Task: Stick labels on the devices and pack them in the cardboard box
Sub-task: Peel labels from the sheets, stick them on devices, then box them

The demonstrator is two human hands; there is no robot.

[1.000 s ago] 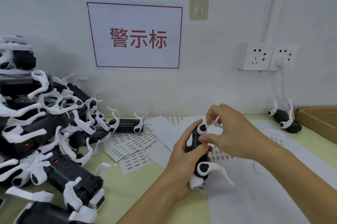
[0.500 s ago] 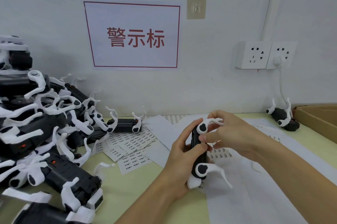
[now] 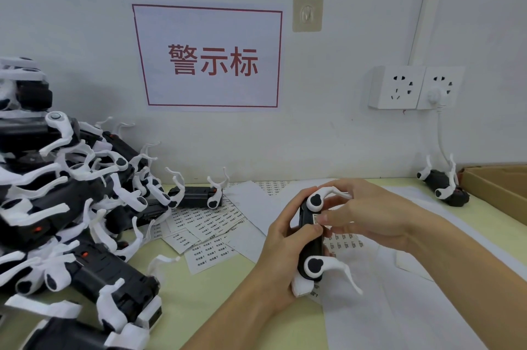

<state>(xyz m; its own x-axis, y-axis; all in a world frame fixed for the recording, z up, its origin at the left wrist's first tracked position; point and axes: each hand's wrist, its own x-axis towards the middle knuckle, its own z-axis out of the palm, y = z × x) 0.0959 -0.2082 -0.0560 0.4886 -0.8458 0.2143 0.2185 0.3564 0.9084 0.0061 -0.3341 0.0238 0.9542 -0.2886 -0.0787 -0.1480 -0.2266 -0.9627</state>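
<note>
My left hand (image 3: 281,238) grips a black device (image 3: 309,235) with white curved clips, holding it upright above the table centre. My right hand (image 3: 368,215) wraps over the device's upper end, fingers across the top clip, thumb pressing a small white label (image 3: 316,220) against its side. Only a corner of the open cardboard box (image 3: 496,190) shows at the right edge. One device (image 3: 443,185) lies on the table just left of the box.
A tall pile of the same devices (image 3: 57,207) fills the left side, with one more device (image 3: 196,192) at its far edge. Printed label sheets (image 3: 211,224) and white backing paper (image 3: 385,307) cover the table middle. Wall sockets (image 3: 413,87) with a plugged cable are at the back right.
My right hand has come down from above the top clip onto the device, and its thumb now presses the label on the side. The left hand's grip is unchanged.
</note>
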